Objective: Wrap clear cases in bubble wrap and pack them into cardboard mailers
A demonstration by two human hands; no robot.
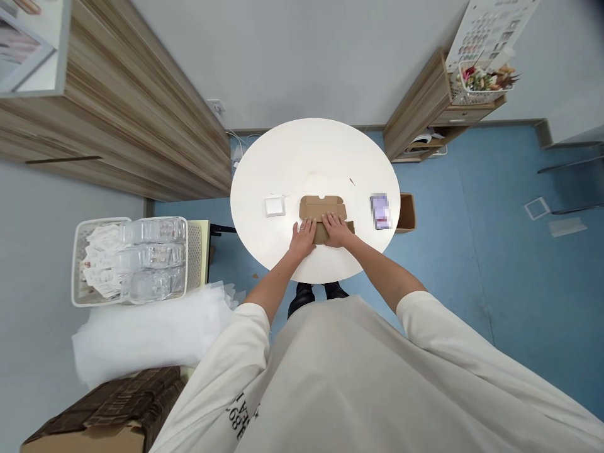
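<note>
An unfolded brown cardboard mailer box [322, 208] lies on the round white table [311, 146] in front of me. Its notched flap points to the far side, and a darker panel shows nearer to me. My left hand [303, 238] rests on the cardboard's left part with the fingers stretched out; a ring shows on one finger. My right hand [335, 230] lies flat on the right part, fingers spread. Left of the cardboard is a small white square case [275, 206]. At the table's right side lies a purple item [380, 211], blurred out.
Left of me stand a white basket [187, 264] with clear plastic packs, a stack of white sheets [155, 330] and a brown carton [108, 409]. An open cardboard box [406, 214] is on the floor beyond the table's right edge. Wooden cabinets [155, 94] flank the table.
</note>
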